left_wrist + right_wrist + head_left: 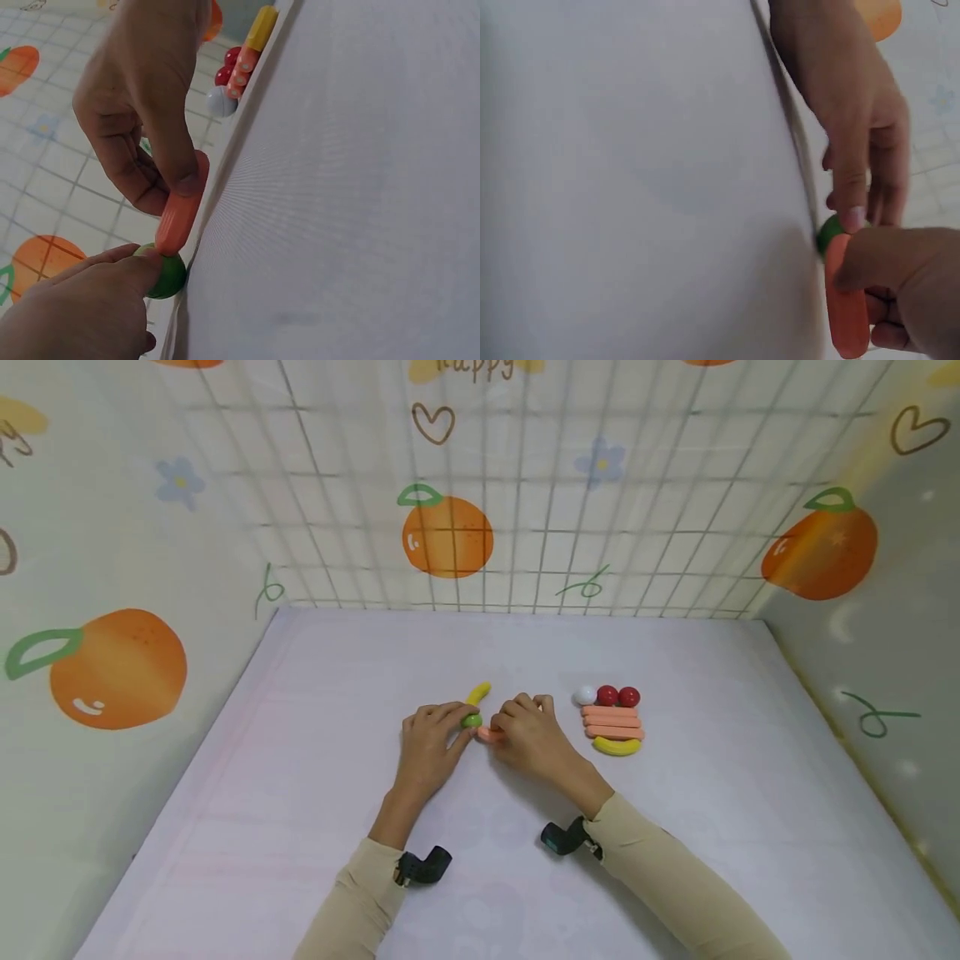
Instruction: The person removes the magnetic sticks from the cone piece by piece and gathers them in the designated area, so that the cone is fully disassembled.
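Note:
Between the thumb and fingers of my left hand (429, 745) is a small green ball (472, 722), low over the table in the left wrist view. My right hand (531, 739) pinches a pink toy sausage (180, 217), its near end right against the ball. In the right wrist view the sausage (846, 322) lies along the right thumb, and the ball (830, 234) is partly hidden behind it and the left fingers. Just beyond the left fingertips in the head view lies a yellow toy banana (478, 693), its lower end by the ball.
To the right on the pale table (360, 652) is a group: a white ball (584, 696) and two red balls (618, 696) in a row, several pink sausages (612, 722) stacked below, then a curved yellow banana (617, 747). A fruit-printed curtain (337, 527) hangs behind.

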### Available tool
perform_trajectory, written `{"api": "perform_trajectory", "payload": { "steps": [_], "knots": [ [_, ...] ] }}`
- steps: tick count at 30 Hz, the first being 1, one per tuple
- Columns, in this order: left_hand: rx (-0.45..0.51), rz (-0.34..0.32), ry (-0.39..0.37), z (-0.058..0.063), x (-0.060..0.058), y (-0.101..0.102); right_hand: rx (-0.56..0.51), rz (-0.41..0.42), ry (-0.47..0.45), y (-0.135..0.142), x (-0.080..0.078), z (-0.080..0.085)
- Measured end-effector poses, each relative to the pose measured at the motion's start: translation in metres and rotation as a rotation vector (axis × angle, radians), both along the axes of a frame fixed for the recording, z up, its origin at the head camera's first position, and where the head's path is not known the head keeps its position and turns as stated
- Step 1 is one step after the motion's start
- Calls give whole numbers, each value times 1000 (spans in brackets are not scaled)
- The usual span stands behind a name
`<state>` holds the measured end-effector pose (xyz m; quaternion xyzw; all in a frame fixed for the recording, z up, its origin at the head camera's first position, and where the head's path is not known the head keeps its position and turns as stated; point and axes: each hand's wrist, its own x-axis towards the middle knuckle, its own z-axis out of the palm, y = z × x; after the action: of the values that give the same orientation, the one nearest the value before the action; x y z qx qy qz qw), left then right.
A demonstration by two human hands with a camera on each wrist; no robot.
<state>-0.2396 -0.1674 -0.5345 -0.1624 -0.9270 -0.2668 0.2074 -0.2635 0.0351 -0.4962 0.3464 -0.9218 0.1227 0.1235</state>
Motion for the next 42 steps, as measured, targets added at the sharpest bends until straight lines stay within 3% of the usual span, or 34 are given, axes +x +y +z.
{"api": "perform_trajectory", "payload": {
  "steps": [3,6,11,17,22,26,35,42],
  "knots": [
    [-23,-2,18,-3,-1,5,26,-4,-20,4,0,3],
    [-21,7,14,-4,-1,7,45,44,-60,9,4,2],
    [-3,5,-24,-4,-2,7,-6,97,-91,22,18,11],
    [-12,-8,-28,-3,-3,0,-138,90,-49,51,33,35],
    [-1,-18,-50,0,-2,-3,-217,68,25,80,39,41],
    [26,-25,-78,1,-3,-5,-240,41,49,99,43,42],
    [70,-39,-75,-1,-3,-1,-305,16,-7,126,51,43],
    [74,-48,-64,-1,-4,3,-300,29,50,144,55,43]
  ]
}}
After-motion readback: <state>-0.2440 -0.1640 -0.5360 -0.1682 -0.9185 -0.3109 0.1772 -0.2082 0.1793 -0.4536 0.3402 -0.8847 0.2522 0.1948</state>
